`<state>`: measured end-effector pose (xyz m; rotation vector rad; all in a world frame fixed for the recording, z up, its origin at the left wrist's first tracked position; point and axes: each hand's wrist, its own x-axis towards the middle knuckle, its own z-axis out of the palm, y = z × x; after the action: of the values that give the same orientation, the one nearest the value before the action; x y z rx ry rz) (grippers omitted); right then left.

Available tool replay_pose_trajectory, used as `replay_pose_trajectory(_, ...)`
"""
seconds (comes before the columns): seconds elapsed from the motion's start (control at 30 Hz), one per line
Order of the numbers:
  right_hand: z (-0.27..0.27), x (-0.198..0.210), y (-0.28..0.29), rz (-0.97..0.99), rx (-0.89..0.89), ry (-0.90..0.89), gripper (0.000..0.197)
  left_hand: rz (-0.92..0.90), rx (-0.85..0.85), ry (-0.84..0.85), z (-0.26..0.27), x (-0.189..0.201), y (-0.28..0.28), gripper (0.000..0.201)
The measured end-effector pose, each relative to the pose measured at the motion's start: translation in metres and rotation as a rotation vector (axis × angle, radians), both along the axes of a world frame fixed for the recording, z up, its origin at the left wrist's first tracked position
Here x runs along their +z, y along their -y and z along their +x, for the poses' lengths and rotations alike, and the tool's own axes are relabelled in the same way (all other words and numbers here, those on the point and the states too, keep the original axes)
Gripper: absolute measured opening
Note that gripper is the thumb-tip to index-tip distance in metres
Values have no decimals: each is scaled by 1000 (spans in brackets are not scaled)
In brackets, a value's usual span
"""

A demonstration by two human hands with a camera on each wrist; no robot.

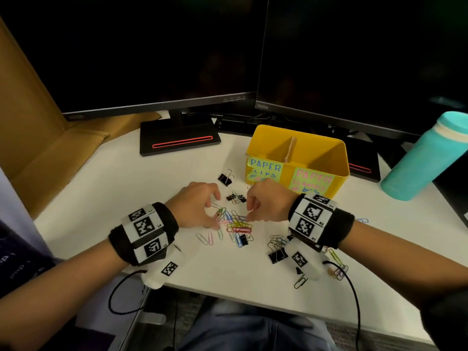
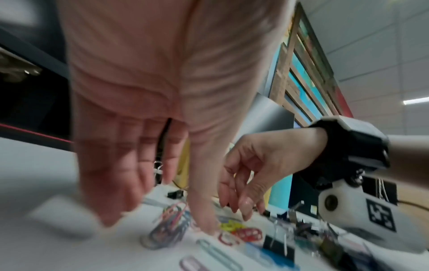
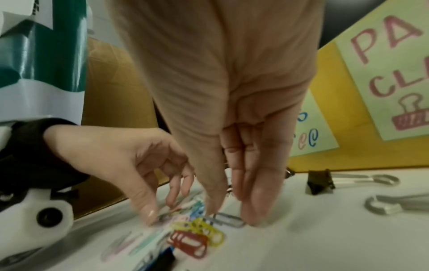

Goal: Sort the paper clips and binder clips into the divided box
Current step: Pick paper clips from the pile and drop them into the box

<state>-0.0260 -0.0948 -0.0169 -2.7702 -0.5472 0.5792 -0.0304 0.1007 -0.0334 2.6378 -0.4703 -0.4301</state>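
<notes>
The yellow divided box (image 1: 319, 171) stands toward the far edge of the white tabletop (image 1: 126, 198), a tan divider (image 1: 290, 149) splitting it into a left compartment labelled for paper clips and a right one labelled for paper clamps; what the inside walls show of both is bare, and the floors cannot be seen. A heap of coloured paper clips (image 1: 234, 224) lies near the middle of the tabletop toward its near edge, the clips' long axes pointing every way, most lying flat. Black binder clips (image 1: 226, 178) sit scattered, one just left of the box, a pair (image 1: 236, 197) between the hands, more (image 1: 276, 254) toward the near edge. The left hand (image 1: 197, 206) reaches down over the heap, fingers spread and loosely bent, thumb tip on the clips, gripping nothing that I can see. The right hand (image 1: 268, 203) has thumb and fingertips drawn together, touching a grey paper clip (image 3: 228, 219) at the heap's edge. Two dark monitors (image 1: 157, 51) stand along the far edge, a teal bottle (image 1: 420, 158) at the right edge, brown cardboard (image 1: 38, 138) at the left.
</notes>
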Motion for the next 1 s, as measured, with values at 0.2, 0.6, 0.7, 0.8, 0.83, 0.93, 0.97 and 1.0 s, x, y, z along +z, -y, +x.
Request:
replay_pose_trajectory(0.2, 0, -6, -18, -63, -6, -23, 52, 4, 40, -68, -2, -3, 6, 38)
replay_pose_trajectory(0.6, -5, 19, -4, 35, -53, 101, 15, 52, -28, -37, 10, 0, 18, 10)
replay_pose_trajectory(0.7, 10, 57, 20, 157, -178, 180, 10, -56, 6, -131, 17, 9, 20, 9)
replay_pose_trajectory(0.8, 36, 81, 43, 408, -387, 281, 18, -177, 25, -99, 31, 36, 27, 6)
replay_pose_trajectory(0.83, 44, 82, 48, 472, -438, 284, 20, -216, 16, -54, 37, 49, 31, 8)
replay_pose_trajectory(0.93, 65, 69, 56, 480, -532, 221, 7, -316, 3, 85, 52, 86, 51, 13)
replay_pose_trajectory(0.97, 70, 63, 60, 454, -575, 251, 7, -341, 9, 114, 56, 93, 60, 15)
replay_pose_trajectory(1.0, 73, 60, 62, 441, -619, 318, 9, -354, 20, 146, 59, 98, 67, 19)
